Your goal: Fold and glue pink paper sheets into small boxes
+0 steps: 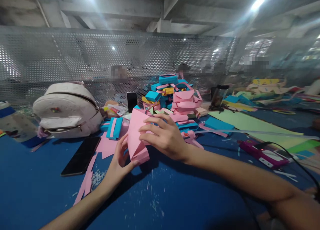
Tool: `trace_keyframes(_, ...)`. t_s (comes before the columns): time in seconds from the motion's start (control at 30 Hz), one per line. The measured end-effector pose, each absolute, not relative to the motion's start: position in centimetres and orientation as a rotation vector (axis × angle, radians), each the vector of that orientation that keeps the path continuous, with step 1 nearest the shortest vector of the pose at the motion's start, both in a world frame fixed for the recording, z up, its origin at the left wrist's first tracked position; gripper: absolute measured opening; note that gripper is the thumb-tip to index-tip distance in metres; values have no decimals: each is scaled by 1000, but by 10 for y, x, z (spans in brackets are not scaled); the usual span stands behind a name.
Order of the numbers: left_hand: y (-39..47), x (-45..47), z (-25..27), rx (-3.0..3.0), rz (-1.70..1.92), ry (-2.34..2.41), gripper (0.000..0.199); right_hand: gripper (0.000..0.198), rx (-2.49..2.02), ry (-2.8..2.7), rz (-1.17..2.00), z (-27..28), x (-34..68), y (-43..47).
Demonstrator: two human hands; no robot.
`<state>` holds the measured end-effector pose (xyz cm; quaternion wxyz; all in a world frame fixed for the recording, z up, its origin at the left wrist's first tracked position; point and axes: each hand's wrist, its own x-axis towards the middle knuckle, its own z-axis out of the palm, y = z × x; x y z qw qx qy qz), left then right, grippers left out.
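Note:
A folded pink paper piece [137, 131], shaped like a small bag or box with a flap, is held above the blue table in the middle of the head view. My left hand [121, 156] grips its lower left side, the thumb along the bottom edge. On its right side my right hand [165, 135] presses with bent fingers; some fingertips lie on the paper and the thumb is hidden. Just behind my right wrist lies a pink glue gun [190, 136], partly covered. A small blue paper bag with a pink strip [115, 128] lies left of the held piece.
Finished-looking pink and blue paper bags [183, 100] are heaped at the back. A white backpack [67, 110], a black phone [81, 156] and pink strips [87, 180] are on the left. Right are a purple power bank [263, 153] with a cable and green sheets [250, 123].

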<state>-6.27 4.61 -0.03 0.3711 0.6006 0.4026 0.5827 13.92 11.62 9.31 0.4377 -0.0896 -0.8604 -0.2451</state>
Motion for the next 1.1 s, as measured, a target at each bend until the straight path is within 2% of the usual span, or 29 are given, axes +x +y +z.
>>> trace_keyframes(0.4, 43, -62, 5, 1446, 1484, 1044, 84, 8, -251, -2184, -454, 84, 144, 118)
trace_keyframes(1.1, 40, -61, 10, 1392, 1470, 1103, 82, 10, -277, -2226, -321, 79, 150, 113)
